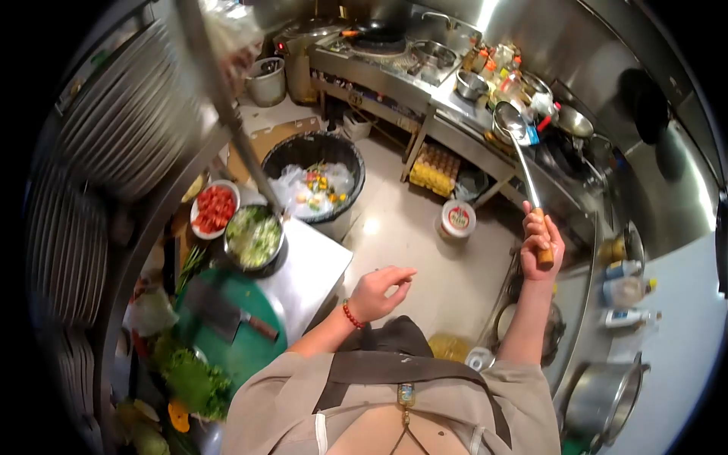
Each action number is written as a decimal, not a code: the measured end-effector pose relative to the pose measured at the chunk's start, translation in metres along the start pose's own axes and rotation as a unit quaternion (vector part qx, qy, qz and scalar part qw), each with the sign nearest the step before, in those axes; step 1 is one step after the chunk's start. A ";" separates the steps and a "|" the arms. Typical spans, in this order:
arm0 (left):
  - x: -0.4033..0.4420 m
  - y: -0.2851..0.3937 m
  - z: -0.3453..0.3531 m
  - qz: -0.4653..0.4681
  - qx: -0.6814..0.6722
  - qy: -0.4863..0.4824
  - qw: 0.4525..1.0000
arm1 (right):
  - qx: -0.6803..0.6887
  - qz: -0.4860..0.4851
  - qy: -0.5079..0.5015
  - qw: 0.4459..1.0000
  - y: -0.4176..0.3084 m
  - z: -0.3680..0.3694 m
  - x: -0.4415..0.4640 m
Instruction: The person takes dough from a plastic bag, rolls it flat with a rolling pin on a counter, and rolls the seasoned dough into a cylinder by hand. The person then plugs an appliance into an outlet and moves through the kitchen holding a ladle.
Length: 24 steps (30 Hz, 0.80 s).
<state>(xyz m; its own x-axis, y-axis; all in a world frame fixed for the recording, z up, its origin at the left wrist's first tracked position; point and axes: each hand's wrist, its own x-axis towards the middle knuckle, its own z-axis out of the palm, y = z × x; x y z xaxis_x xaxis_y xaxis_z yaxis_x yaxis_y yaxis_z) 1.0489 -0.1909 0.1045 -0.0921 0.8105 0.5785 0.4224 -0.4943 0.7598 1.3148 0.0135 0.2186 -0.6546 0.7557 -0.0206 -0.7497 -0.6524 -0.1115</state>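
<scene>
My right hand is wrapped round the wooden handle of a long metal ladle. The ladle's bowl points away from me, over the cluttered counter on the right. My left hand, with a red bead bracelet at the wrist, hangs in the air before my body. Nothing is in it, and its thumb stands apart from the loosely bent fingers. To its left, a cleaver lies on a green round chopping board. Beyond the board stand a bowl of cut green vegetables and a bowl of red chopped pieces.
A black-lined bin stands on the floor ahead, with a white lidded bucket to its right. Egg trays sit under the counter. The stove is at the back. Stacked plates fill the left rack; a large pot is at right.
</scene>
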 end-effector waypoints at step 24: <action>0.362 -0.503 -0.087 -0.285 0.236 0.160 0.915 | -0.116 0.212 -0.032 0.970 -0.126 -0.076 0.892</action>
<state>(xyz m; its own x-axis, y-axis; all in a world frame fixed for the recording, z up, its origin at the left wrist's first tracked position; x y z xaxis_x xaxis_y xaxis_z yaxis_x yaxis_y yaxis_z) 0.7247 0.3239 -0.0424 -0.6455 0.7243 0.2425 0.5588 0.2315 0.7963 0.8324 0.7742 0.1388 -0.9094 0.4126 -0.0527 -0.3745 -0.8673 -0.3280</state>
